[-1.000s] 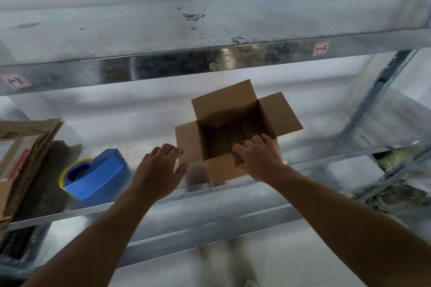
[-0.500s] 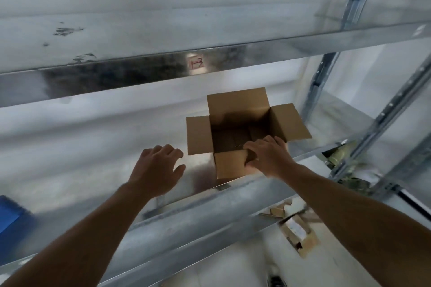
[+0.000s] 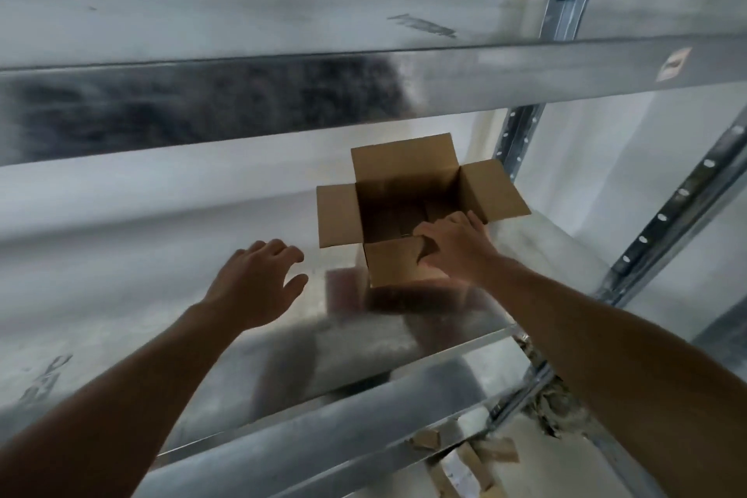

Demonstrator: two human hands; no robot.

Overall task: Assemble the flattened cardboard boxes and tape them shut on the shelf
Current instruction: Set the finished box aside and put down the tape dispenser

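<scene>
A small brown cardboard box (image 3: 388, 267) stands upright on the metal shelf (image 3: 202, 295), its top flaps spread open at the back, left and right. My right hand (image 3: 456, 247) grips the box's near wall, fingers curled over the rim into the box and thumb on the outside face. My left hand (image 3: 258, 279) hovers to the left of the box with fingers spread and relaxed, holding nothing and not touching the box. The box's inside looks dark and empty.
A shelf beam (image 3: 364, 93) runs overhead just above the box. Perforated steel uprights (image 3: 517, 133) stand right behind the box, with another at the far right. Cardboard scraps (image 3: 465, 461) lie on the floor below the shelf's front edge.
The box has slid to the right along the shelf in my right hand, toward the upright. The view has followed, so the blue tape dispenser and flattened cardboard at the left are out of sight.
</scene>
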